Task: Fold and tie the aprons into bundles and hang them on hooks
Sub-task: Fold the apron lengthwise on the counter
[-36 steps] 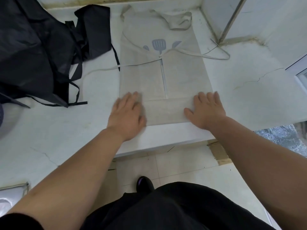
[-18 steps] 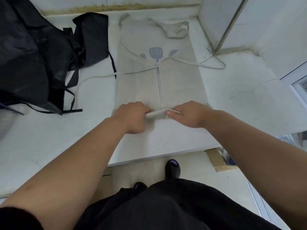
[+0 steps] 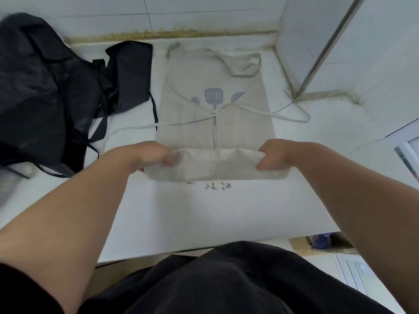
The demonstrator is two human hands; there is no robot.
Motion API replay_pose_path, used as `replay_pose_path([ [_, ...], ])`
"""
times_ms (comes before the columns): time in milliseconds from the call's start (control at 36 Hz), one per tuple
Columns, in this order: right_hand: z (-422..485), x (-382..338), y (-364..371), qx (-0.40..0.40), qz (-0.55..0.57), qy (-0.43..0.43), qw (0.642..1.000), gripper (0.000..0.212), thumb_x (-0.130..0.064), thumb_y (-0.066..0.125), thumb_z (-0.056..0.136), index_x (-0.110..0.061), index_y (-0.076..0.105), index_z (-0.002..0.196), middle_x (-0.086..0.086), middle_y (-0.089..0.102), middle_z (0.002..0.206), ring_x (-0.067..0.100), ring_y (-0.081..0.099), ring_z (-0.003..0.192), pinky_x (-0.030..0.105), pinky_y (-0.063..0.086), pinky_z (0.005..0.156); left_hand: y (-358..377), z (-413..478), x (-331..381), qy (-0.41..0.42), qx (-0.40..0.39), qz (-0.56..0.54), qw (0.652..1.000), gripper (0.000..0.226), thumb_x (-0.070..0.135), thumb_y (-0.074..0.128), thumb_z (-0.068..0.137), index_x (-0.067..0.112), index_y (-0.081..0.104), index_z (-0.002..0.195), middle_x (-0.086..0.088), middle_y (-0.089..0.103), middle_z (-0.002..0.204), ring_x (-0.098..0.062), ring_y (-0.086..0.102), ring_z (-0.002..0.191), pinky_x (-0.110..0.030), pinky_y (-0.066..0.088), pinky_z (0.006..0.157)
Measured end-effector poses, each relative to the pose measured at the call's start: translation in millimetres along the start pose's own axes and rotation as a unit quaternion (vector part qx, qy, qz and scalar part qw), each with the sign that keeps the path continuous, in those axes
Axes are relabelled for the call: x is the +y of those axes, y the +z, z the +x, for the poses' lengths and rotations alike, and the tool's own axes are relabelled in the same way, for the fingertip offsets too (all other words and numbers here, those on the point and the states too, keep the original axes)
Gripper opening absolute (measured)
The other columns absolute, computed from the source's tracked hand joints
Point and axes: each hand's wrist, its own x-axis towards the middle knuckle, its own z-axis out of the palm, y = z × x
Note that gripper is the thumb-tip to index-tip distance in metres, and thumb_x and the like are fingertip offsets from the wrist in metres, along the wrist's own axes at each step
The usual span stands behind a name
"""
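Both hands have slid outward from the middle of the roll to its ends in the last half second. The left hand (image 3: 156, 155) and right hand (image 3: 273, 152) each have fingers curled round one end of the beige apron (image 3: 215, 128), whose near part is rolled up on the white worktop (image 3: 204, 214).

Uneven pushing would likely skew the roll. A trailing waist tie (image 3: 292, 117) could get trapped inside it.

A heap of black aprons (image 3: 56, 91) lies just left, and a wall corner stands back right. Bare worktop lies between the roll and the near edge.
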Motion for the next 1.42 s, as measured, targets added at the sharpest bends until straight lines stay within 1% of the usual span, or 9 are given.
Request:
replay_pose_path([
  [194, 19.4, 19.6, 0.1, 0.076, 0.086, 0.027, 0.993, 0.037, -0.049, 0.071, 0.077, -0.016, 0.055, 0.083, -0.004, 0.051, 0.083, 0.019, 0.051, 0.085, 0.025, 0.039, 0.059, 1.8, 22.5, -29.3, -0.006, 0.054, -0.266, 0.963, 0.019, 0.004, 0.062, 0.083, 0.006, 0.066, 0.102, -0.010, 0.068, 0.106, -0.023, 0.064, 0.089, -0.031, 0.051, 0.072],
  [361, 27.5, 31.8, 14.0, 0.156, 0.138, 0.104, 0.973, 0.053, -0.053, 0.073, 0.073, -0.015, 0.047, 0.100, 0.003, 0.055, 0.106, 0.023, 0.049, 0.095, 0.030, 0.038, 0.076, 25.0, 34.8, -38.9, 0.055, 0.268, -0.156, 0.949, 0.018, 0.027, 0.064, 0.089, 0.011, 0.057, 0.087, 0.002, 0.056, 0.073, -0.022, 0.053, 0.076, -0.028, 0.040, 0.065],
  [472, 27.9, 24.9, 26.1, 0.166, 0.131, 0.133, 0.968, 0.066, -0.044, 0.069, 0.081, -0.015, 0.038, 0.132, 0.011, 0.049, 0.128, 0.031, 0.048, 0.120, 0.037, 0.040, 0.090, 43.2, 33.0, -27.9, 0.043, 0.345, -0.032, 0.937, 0.033, 0.022, 0.055, 0.093, 0.007, 0.047, 0.121, -0.013, 0.052, 0.115, -0.033, 0.049, 0.108, -0.036, 0.039, 0.080],
  [556, 26.9, 5.0, 29.2, 0.209, -0.020, 0.120, 0.970, 0.071, -0.031, 0.061, 0.084, -0.027, 0.023, 0.145, 0.010, 0.029, 0.145, 0.032, 0.035, 0.131, 0.044, 0.029, 0.105, 57.2, 25.4, -20.9, 0.094, 0.396, 0.136, 0.903, 0.065, 0.021, 0.051, 0.093, 0.015, 0.021, 0.150, -0.014, 0.017, 0.155, -0.033, 0.020, 0.140, -0.046, 0.025, 0.107],
  [639, 29.6, -19.0, 41.3, 0.220, -0.097, 0.017, 0.971, 0.067, -0.038, 0.049, 0.091, -0.028, 0.016, 0.149, 0.007, 0.011, 0.157, 0.031, 0.017, 0.141, 0.048, 0.007, 0.115, 73.6, 26.0, -9.1, 0.260, 0.264, 0.288, 0.883, 0.061, 0.035, 0.038, 0.099, 0.028, 0.012, 0.153, -0.004, 0.003, 0.162, -0.025, 0.002, 0.148, -0.045, 0.006, 0.116],
  [722, 31.8, -35.1, 65.4, 0.149, -0.061, -0.053, 0.985, 0.066, -0.058, 0.026, 0.095, -0.030, 0.006, 0.151, 0.004, -0.002, 0.160, 0.030, 0.005, 0.145, 0.047, -0.005, 0.116, 91.6, 30.7, -4.4, 0.258, 0.126, 0.330, 0.899, 0.061, 0.055, 0.020, 0.098, 0.035, 0.000, 0.152, 0.006, -0.015, 0.160, -0.016, -0.015, 0.147, -0.044, -0.009, 0.118],
  [944, 30.5, -11.5, 73.2, 0.115, -0.055, -0.061, 0.990, 0.107, -0.086, 0.036, 0.071, -0.029, -0.006, 0.151, 0.001, -0.013, 0.159, 0.024, -0.005, 0.146, 0.036, -0.008, 0.117, 77.0, 35.9, -23.8, 0.219, 0.133, 0.359, 0.897, 0.089, 0.080, 0.026, 0.080, 0.039, -0.013, 0.150, 0.011, -0.026, 0.156, -0.013, -0.023, 0.144, -0.042, -0.011, 0.118],
  [1222, 25.6, 2.3, 76.0, 0.124, -0.037, -0.015, 0.991, 0.110, -0.086, 0.035, 0.071, -0.020, -0.004, 0.151, 0.006, -0.010, 0.158, 0.026, 0.000, 0.144, 0.037, -0.006, 0.117, 69.4, 33.5, -34.8, 0.178, 0.149, 0.323, 0.917, 0.096, 0.085, 0.025, 0.076, 0.038, -0.015, 0.149, 0.010, -0.027, 0.156, -0.015, -0.024, 0.144, -0.039, -0.012, 0.118],
  [1417, 16.6, 0.9, 60.8, 0.143, -0.034, -0.026, 0.989, 0.095, -0.082, 0.034, 0.076, -0.019, 0.023, 0.146, 0.004, 0.024, 0.150, 0.028, 0.031, 0.135, 0.038, 0.023, 0.111, 62.2, 14.7, -26.9, 0.181, 0.181, 0.301, 0.919, 0.094, 0.078, 0.053, 0.071, 0.039, 0.018, 0.149, 0.013, 0.011, 0.159, -0.016, 0.010, 0.144, -0.039, 0.012, 0.114],
])
